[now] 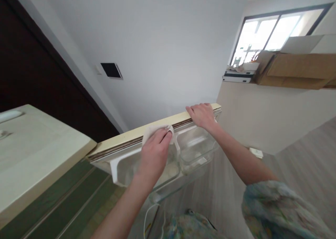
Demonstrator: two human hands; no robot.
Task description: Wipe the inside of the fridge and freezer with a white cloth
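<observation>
A pale yellow refrigerator door [126, 137] stands open across the middle, seen from above. Its rubber seal [120, 149] shows dark brown lines along the inner edge. My left hand [156, 151] is closed on a white cloth [152, 131], which lies against the door's top edge and seal. Further right, my right hand [202, 114] grips the top of the door near its far corner, fingers over the edge. Below both hands, clear door bins [196, 144] hang on the inner side, with a few small pale items in them that I cannot make out.
At left is the refrigerator's pale top [39, 155], with greenish shelving or drawers below. A grey wall with a dark panel [111, 70] rises behind the door. Cardboard boxes [299, 69] sit on a ledge by the window. A white cable [147, 214] hangs low.
</observation>
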